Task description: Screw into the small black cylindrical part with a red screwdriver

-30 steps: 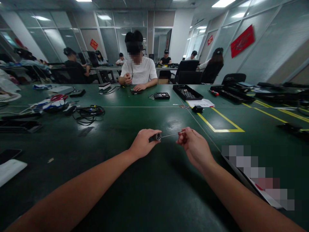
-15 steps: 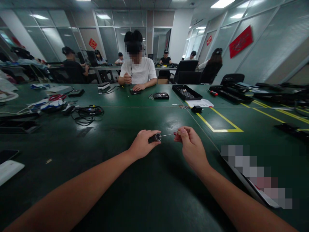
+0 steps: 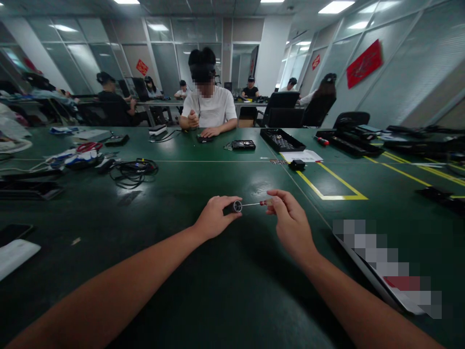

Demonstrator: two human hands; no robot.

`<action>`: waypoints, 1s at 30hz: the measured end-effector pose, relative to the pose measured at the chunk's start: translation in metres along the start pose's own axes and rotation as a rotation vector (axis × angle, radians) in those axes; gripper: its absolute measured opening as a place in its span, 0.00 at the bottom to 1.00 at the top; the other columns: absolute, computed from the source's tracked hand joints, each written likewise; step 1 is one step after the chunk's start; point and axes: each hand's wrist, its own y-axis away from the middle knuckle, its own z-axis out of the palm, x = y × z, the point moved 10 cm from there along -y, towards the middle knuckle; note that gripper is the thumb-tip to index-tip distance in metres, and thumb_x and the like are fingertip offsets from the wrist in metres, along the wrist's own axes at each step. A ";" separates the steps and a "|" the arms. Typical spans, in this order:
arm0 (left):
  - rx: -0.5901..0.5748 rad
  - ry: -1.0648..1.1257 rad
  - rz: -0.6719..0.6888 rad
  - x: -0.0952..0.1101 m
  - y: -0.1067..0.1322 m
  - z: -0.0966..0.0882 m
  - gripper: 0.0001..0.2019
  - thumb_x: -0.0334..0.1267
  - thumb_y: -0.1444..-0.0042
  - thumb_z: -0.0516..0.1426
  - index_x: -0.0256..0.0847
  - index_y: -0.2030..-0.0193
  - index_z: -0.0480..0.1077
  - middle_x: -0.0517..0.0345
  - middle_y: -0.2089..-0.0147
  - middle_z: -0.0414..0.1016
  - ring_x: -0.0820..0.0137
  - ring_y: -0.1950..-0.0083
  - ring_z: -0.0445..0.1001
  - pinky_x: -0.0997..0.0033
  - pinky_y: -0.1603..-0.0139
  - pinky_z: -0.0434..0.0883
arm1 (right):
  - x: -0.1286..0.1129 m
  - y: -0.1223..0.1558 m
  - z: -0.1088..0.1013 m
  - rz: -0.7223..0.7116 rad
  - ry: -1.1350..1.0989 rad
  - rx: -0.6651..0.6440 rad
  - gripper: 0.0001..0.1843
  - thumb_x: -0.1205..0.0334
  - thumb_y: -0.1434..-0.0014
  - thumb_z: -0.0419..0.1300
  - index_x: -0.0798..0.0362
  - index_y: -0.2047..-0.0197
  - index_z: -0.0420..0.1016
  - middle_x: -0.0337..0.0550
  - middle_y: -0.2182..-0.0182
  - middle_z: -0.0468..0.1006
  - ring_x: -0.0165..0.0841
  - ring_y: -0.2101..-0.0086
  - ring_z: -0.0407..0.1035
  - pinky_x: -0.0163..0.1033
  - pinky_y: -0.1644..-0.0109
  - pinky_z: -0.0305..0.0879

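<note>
My left hand (image 3: pixel 215 216) is closed round a black cylindrical part (image 3: pixel 231 208), whose round, light-rimmed open end faces right. In my right hand (image 3: pixel 290 218) is a screwdriver (image 3: pixel 266 202) with a red and clear handle, pinched between thumb and fingers. Its thin metal shaft points left, and the tip goes into the open end of the cylinder. What the tip touches inside is too small to tell. Both hands are held above the green table (image 3: pixel 203 291).
A coworker (image 3: pixel 209 106) sits opposite, hands on a black device (image 3: pixel 205 139). Coiled black cables (image 3: pixel 134 169) lie at left. A black tray (image 3: pixel 282 140) of parts, a small black block (image 3: pixel 297 165) and yellow tape (image 3: pixel 341 197) are ahead right. A pixelated flat item (image 3: pixel 381 271) lies near my right arm.
My right fingers have loosened and shifted slightly on the screwdriver, so more of its handle shows. My left hand and the cylinder have stayed in place.
</note>
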 end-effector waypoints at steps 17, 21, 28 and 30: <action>-0.012 0.006 -0.002 0.002 0.000 0.000 0.17 0.37 0.41 0.66 0.45 0.44 0.76 0.55 0.50 0.82 0.60 0.49 0.77 0.52 0.42 0.67 | -0.001 0.002 0.008 -0.002 0.014 -0.081 0.20 0.43 0.31 0.52 0.49 0.59 0.76 0.37 0.74 0.72 0.35 0.71 0.67 0.42 0.64 0.65; -0.003 0.016 -0.015 0.000 0.000 -0.001 0.17 0.37 0.41 0.65 0.45 0.44 0.76 0.54 0.49 0.82 0.59 0.48 0.77 0.53 0.42 0.68 | -0.002 0.002 0.007 -0.005 0.055 -0.068 0.21 0.43 0.32 0.53 0.50 0.59 0.78 0.37 0.75 0.71 0.35 0.72 0.67 0.42 0.65 0.65; 0.007 0.018 -0.003 -0.002 0.000 0.000 0.17 0.37 0.41 0.65 0.45 0.44 0.76 0.55 0.50 0.82 0.60 0.49 0.77 0.54 0.42 0.68 | 0.002 0.002 0.009 0.036 -0.061 -0.069 0.20 0.42 0.34 0.55 0.49 0.58 0.76 0.38 0.73 0.73 0.36 0.70 0.69 0.42 0.64 0.67; 0.001 0.019 0.003 -0.001 0.000 0.000 0.17 0.37 0.41 0.65 0.45 0.44 0.76 0.55 0.50 0.82 0.60 0.49 0.78 0.54 0.43 0.68 | 0.003 0.003 0.011 0.049 -0.011 -0.093 0.24 0.39 0.32 0.51 0.50 0.60 0.77 0.37 0.77 0.69 0.35 0.73 0.66 0.42 0.67 0.64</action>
